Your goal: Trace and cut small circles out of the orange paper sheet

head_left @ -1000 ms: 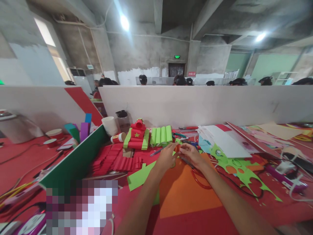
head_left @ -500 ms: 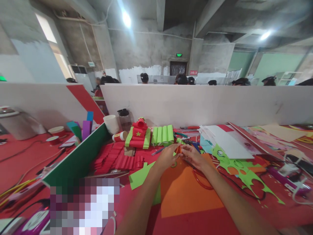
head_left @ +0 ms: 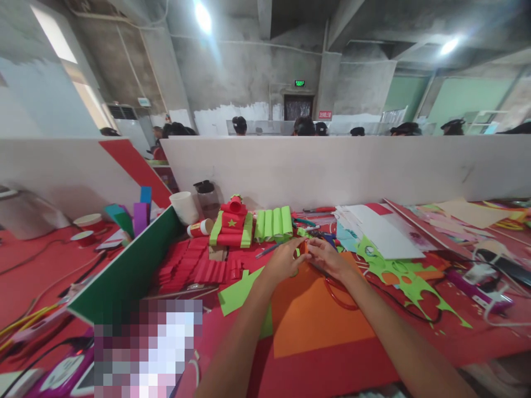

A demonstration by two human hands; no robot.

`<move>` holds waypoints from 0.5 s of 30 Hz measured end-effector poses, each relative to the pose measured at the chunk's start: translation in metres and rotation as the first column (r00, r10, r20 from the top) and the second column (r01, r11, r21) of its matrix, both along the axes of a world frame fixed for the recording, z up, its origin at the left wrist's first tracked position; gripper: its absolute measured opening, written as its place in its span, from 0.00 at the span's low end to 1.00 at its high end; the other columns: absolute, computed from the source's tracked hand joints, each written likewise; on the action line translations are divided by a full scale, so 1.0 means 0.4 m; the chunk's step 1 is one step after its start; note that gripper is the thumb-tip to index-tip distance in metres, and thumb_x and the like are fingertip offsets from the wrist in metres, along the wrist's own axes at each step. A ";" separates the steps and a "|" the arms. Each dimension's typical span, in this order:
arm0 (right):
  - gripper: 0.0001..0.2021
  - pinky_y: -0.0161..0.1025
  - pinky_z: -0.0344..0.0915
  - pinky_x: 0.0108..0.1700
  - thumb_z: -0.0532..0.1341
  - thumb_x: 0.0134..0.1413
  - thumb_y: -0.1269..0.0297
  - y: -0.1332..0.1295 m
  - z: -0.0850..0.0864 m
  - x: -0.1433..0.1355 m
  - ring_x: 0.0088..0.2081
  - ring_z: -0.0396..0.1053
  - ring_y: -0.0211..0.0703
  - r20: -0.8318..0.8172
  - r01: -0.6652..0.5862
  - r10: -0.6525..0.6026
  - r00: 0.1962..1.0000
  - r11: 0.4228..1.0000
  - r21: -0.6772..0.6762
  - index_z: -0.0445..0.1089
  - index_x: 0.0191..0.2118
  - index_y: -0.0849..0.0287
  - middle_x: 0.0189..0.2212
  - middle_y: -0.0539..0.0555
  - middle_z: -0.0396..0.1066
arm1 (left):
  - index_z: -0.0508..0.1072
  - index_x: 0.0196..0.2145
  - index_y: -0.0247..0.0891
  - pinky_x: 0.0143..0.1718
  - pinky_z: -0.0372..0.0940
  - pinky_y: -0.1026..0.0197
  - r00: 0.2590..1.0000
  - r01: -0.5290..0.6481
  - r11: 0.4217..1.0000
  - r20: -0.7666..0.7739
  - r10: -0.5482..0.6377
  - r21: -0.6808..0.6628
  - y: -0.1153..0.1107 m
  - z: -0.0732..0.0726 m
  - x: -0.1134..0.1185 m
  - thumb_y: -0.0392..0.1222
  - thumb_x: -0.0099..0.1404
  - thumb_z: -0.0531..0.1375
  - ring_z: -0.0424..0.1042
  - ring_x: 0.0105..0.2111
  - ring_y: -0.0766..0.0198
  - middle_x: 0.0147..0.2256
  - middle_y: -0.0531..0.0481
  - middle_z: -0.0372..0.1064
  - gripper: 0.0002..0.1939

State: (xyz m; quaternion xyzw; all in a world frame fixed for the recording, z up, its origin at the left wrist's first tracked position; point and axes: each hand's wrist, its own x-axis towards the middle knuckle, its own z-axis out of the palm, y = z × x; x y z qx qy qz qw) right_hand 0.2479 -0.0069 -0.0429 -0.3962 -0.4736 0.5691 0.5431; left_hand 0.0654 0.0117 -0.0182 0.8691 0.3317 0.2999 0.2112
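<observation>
My left hand [head_left: 285,262] and my right hand [head_left: 328,260] meet above the top of an orange paper sheet [head_left: 321,323]. Pinched between their fingertips is a small orange paper piece [head_left: 306,247], mostly hidden by the fingers. Under my right wrist, the red handle of what looks like scissors [head_left: 343,303] rests on the sheet. Light green paper [head_left: 238,294] lies beside my left forearm. Further back stand a red and green paper model with a yellow star [head_left: 232,223] and several green paper rolls [head_left: 274,223]. Red folded paper strips [head_left: 185,266] cover the area left of them.
A green board [head_left: 124,271] stands upright on the left, and a white partition [head_left: 290,171] runs along the back. Near it are a white cup [head_left: 185,208] and a bottle [head_left: 206,199]. White sheets [head_left: 384,232], green paper scraps [head_left: 409,282] and a purple power strip [head_left: 477,290] lie right.
The view has shifted slightly, so the scene sits a little higher in the picture. My hands stay together, with the fingers of both shifting slightly around the small orange paper piece.
</observation>
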 end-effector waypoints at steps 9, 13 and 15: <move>0.21 0.35 0.67 0.34 0.75 0.36 0.54 -0.002 0.004 -0.009 0.27 0.67 0.36 -0.069 -0.057 0.056 0.996 0.998 -0.016 0.68 0.33 0.57 0.26 0.45 0.65 | 0.65 0.60 0.38 0.52 0.66 0.54 0.997 0.041 0.999 0.070 -0.042 0.005 0.000 -0.005 -0.003 0.47 0.67 0.59 0.72 0.49 0.56 0.55 0.41 0.69 0.26; 0.21 0.33 0.65 0.31 0.75 0.36 0.55 -0.003 0.006 -0.010 0.25 0.65 0.34 -0.095 -0.074 0.071 0.993 0.997 -0.030 0.67 0.32 0.57 0.25 0.44 0.63 | 0.65 0.60 0.38 0.54 0.64 0.53 0.995 0.062 0.998 0.076 -0.064 0.026 0.002 -0.004 -0.006 0.47 0.66 0.59 0.70 0.52 0.55 0.56 0.41 0.68 0.26; 0.20 0.33 0.65 0.32 0.75 0.36 0.56 -0.005 0.008 -0.010 0.25 0.65 0.33 -0.113 -0.071 0.067 0.991 0.997 -0.031 0.67 0.32 0.58 0.26 0.45 0.64 | 0.65 0.60 0.38 0.56 0.63 0.53 0.995 0.067 0.997 0.074 -0.070 0.037 0.002 -0.003 -0.008 0.46 0.66 0.60 0.68 0.55 0.55 0.56 0.41 0.68 0.26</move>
